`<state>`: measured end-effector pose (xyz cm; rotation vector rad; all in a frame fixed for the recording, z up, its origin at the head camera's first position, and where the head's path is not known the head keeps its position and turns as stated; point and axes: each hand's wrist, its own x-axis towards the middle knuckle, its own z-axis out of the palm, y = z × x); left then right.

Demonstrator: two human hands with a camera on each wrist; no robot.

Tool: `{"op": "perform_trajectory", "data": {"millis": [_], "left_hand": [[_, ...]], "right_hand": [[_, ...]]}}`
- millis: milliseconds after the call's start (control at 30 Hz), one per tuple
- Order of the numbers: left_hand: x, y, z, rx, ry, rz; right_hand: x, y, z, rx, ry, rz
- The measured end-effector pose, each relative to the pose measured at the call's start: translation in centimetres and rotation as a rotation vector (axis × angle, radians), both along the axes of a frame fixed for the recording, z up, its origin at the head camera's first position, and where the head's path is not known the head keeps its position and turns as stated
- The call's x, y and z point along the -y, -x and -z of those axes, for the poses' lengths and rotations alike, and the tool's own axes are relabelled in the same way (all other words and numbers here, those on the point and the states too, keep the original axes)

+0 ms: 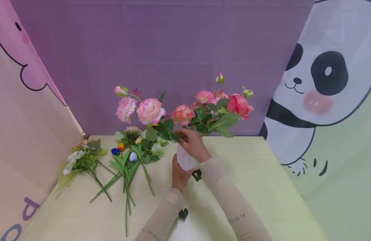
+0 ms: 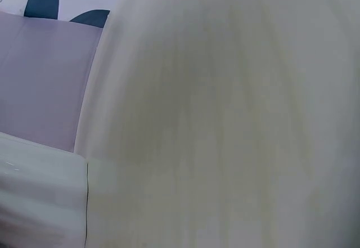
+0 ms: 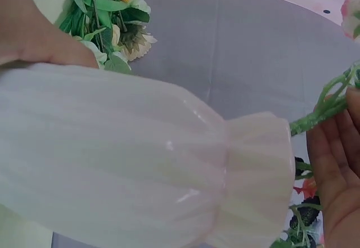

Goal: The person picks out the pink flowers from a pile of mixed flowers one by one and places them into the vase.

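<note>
A pale pinkish-white vase [image 1: 186, 159] with a ruffled mouth is gripped near its lower part by my left hand [image 1: 180, 174]. At its mouth, my right hand [image 1: 194, 144] pinches a green flower stem [image 3: 315, 116] between thumb and fingers. The stem enters the vase opening. Above the hands spread pale pink peony-like blooms [image 1: 150, 110] on the left and a coral-pink bloom [image 1: 239, 106] on the right, among green leaves [image 1: 229, 119]. In the right wrist view the vase [image 3: 140, 147] lies across the picture. A blurred, pale ribbed surface fills most of the left wrist view.
Tulip-like artificial flowers [image 1: 133, 156] with crossing stems lie on the pale table [image 1: 251, 187], left of the vase. A white-flowered spray [image 1: 75, 157] lies farther left. Two small dark objects [image 1: 197, 174] are near the arms. A purple backdrop [image 1: 185, 40] stands behind.
</note>
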<state>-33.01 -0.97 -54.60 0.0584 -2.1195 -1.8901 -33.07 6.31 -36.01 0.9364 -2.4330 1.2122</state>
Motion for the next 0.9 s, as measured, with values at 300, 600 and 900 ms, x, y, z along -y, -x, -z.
{"op": "perform_trajectory", "data": {"millis": [300,600,900], "left_hand": [[-0.3,0.0,0.0,0.036,0.007,-0.002],[-0.1,-0.2,0.0,0.007,-0.013,0.003],[0.0,-0.3,-0.1,0.015,0.006,-0.006]], "right_hand": [[0.1,0.1,0.5,-0.055,0.039,0.034],[-0.8,-0.2,1.0,-0.061,-0.033,0.142],[-1.0,-0.4,1.5,-0.09,0.0,0.233]]}}
